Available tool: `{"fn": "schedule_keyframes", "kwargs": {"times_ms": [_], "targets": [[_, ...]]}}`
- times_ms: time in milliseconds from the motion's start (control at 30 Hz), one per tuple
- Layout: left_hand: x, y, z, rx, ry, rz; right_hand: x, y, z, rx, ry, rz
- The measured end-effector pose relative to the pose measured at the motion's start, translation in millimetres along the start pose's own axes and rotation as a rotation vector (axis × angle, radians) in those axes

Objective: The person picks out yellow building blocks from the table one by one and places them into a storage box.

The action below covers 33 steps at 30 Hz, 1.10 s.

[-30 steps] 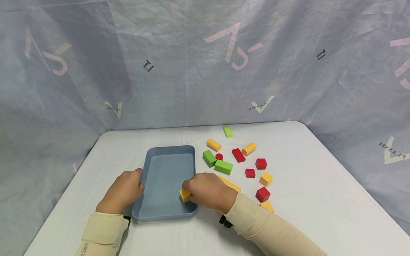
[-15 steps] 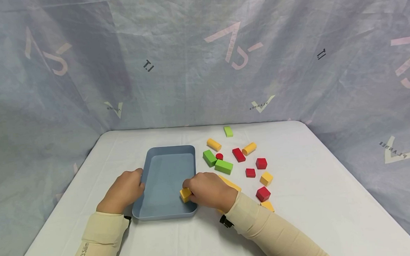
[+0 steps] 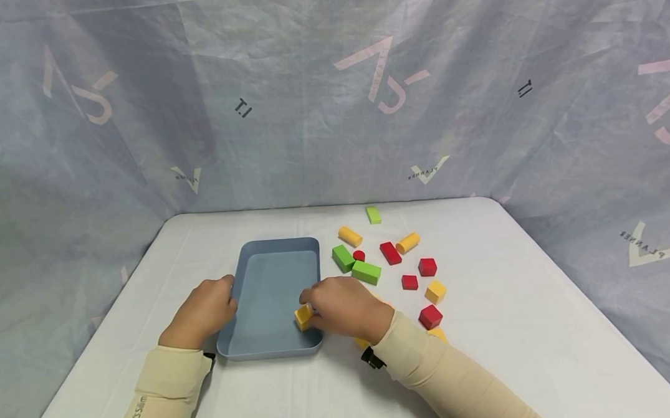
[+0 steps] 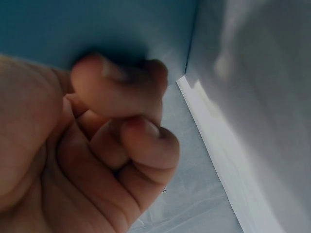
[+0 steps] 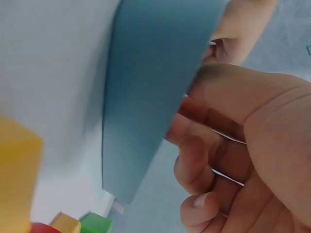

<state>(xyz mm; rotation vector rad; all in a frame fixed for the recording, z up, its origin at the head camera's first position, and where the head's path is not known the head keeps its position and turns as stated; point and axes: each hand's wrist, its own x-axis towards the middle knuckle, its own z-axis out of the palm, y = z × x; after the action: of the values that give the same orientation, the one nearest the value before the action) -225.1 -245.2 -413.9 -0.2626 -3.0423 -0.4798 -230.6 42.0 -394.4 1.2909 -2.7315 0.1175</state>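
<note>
Curling its thumb and fingers about a yellow block [image 3: 303, 318], the right hand [image 3: 345, 308] reaches over the right wall of a blue-grey tray [image 3: 273, 277]; whether the block touches the tray floor cannot be told. The left hand [image 3: 201, 309], well apart, pinches the tray's left wall. Right of the tray lie two green blocks [image 3: 366, 272], one light-green block [image 3: 373, 215], two yellow cylinders [image 3: 350, 236], two red cubes [image 3: 431, 317], two red rectangular blocks [image 3: 390, 253], one round red block [image 3: 359, 256] and one yellow cube [image 3: 436, 292]; further yellow pieces [image 3: 438, 336] are too hidden to count. Bare tray floor spreads from the held block to the far wall; white tablecloth [image 3: 514, 326] runs from the cubes to the table's right edge.
</note>
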Motion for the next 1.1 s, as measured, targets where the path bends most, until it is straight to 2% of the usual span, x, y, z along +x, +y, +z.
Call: {"fn": "schedule_keyframes", "kwargs": {"times_ms": [333,767,1100], "targets": [[-0.3,0.1,-0.6,-0.006,-0.002,-0.002,-3,10,-20,0.013,0.061,0.02],[-0.3,0.7,-0.6,-0.005,0.001,0.005,-8,29,-33,0.042,0.084,0.092],[-0.9,1.6,-0.8,-0.012,-0.004,-0.003,-14,48,-41,0.055,0.135,0.134]]}}
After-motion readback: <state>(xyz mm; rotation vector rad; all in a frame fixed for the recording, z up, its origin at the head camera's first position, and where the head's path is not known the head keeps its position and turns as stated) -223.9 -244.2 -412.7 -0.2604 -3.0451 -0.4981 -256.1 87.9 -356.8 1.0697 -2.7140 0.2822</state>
